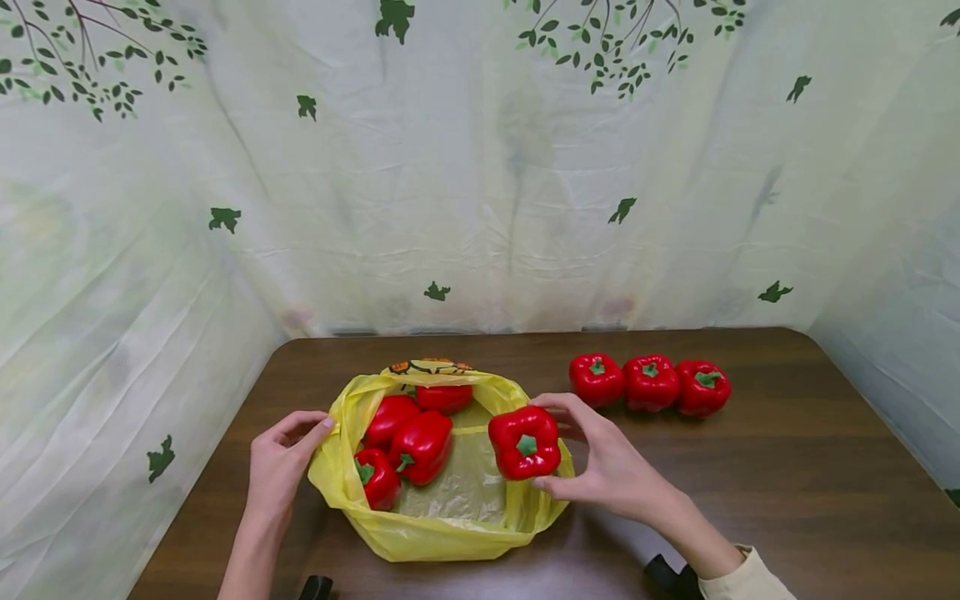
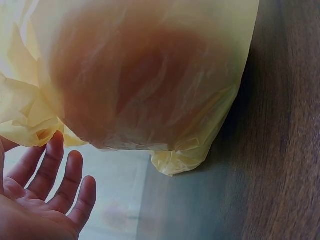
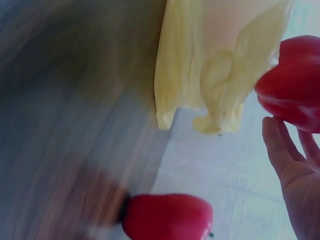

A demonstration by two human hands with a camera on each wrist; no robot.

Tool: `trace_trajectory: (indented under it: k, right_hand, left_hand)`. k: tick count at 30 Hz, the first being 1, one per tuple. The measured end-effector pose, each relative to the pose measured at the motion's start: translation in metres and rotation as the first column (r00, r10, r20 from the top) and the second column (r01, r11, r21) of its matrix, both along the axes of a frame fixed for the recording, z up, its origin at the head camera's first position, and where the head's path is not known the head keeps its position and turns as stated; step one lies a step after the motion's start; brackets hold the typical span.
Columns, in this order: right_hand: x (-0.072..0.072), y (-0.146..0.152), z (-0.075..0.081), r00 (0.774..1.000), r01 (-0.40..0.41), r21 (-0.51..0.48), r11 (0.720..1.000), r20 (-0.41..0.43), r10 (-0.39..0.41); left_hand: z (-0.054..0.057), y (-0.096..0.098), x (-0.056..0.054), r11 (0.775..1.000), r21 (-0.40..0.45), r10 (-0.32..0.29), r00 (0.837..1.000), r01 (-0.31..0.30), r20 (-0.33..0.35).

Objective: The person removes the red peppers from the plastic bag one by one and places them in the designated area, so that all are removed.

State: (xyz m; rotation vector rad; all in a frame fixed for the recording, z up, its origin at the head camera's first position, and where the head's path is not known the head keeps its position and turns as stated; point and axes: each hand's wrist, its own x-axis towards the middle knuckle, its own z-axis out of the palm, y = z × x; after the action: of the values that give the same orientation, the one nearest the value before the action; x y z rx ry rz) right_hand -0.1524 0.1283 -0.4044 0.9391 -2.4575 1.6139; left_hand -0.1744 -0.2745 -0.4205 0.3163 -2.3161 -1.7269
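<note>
A yellow plastic bag (image 1: 442,533) stands on the table with its mouth spread wide. Inside its left half lie several red bell peppers (image 1: 423,446), which show as a dark red mass through the film in the left wrist view. My left hand (image 1: 281,454) pinches the bag's left rim between thumb and fingers. Over the bag's right rim, my right hand (image 1: 600,458) grips another red bell pepper (image 1: 525,443) from its right side, green stem toward the head camera. That pepper also appears in the right wrist view, above the fingertips (image 3: 271,131).
Three more red bell peppers (image 1: 651,383) stand in a row on the brown wooden table (image 1: 795,467), behind and right of the bag. A pale curtain (image 1: 480,167) with leaf prints hangs behind the table and along its sides.
</note>
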Motion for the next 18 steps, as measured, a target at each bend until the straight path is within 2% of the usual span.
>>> trace_trajectory:
  k: [10,18]
  right_hand:
    - [0.007,0.029,0.004,0.997,0.074,-0.006,0.997,0.003,-0.074]
    - [0.013,0.052,0.003,0.989,0.15,0.015,0.989,-0.016,-0.15]
  left_hand:
    - [0.0,-0.001,-0.001,1.0,0.018,-0.005,1.0,0.006,-0.028]
    - [0.001,-0.001,0.0,1.0,0.024,0.0,1.0,0.001,-0.021]
